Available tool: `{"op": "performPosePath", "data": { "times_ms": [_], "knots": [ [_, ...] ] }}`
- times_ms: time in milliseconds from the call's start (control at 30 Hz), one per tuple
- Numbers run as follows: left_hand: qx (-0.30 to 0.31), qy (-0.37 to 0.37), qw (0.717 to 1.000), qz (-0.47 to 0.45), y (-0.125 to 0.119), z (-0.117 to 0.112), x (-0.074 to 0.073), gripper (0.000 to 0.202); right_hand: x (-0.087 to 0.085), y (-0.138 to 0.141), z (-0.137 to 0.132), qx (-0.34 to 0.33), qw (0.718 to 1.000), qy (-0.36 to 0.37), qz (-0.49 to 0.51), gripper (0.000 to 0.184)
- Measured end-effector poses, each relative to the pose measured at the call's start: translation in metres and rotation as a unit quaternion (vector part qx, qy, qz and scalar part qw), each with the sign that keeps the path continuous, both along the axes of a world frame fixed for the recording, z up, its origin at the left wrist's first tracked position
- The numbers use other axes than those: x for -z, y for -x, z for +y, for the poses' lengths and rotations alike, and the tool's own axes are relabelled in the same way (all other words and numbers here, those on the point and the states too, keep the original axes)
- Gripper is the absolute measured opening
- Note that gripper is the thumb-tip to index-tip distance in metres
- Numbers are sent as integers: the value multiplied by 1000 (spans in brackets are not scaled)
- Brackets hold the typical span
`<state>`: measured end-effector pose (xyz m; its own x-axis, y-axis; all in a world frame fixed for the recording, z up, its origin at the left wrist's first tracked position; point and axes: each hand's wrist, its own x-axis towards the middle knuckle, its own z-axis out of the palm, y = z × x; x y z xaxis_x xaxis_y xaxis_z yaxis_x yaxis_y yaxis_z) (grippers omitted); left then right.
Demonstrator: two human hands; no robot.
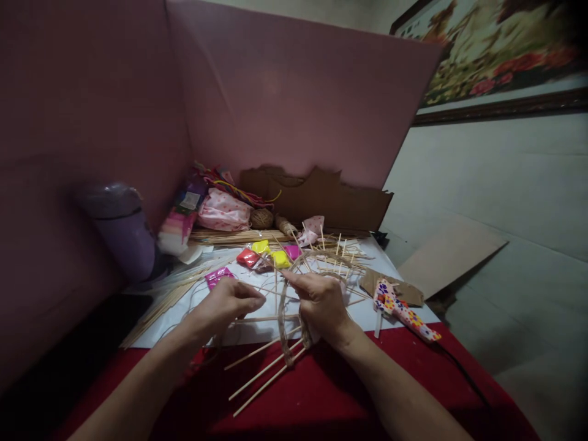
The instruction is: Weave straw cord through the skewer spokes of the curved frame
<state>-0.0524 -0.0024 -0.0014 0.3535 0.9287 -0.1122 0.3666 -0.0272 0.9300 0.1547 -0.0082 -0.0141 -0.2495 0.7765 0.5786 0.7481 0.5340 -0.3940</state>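
Tan sticks [257, 377], floral glue gun [405, 313]

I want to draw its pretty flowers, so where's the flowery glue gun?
In the head view, the flowery glue gun lies to the right of the right hand, beside a small cardboard piece.
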Motion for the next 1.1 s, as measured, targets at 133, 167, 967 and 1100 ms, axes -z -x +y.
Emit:
{"op": "performPosePath", "data": {
  "times_ms": [133, 167, 967, 1100],
  "knots": [
    [-4, -122, 984, 132, 4, -15, -9, 29, 2, 0, -1, 30, 999, 1, -28, 57],
    [-18, -168, 969, 183, 4, -22, -14, 28, 2, 1, -2, 33, 999, 0, -34, 57],
    [20, -310, 802, 510, -38, -61, -20, 45, 1, 4, -6, 64, 991, 22, -112, 55],
    [17, -314, 804, 504, -37, -63, -23, 44, 0, 5, -6, 60, 992, 24, -112, 54]
  ]
}}
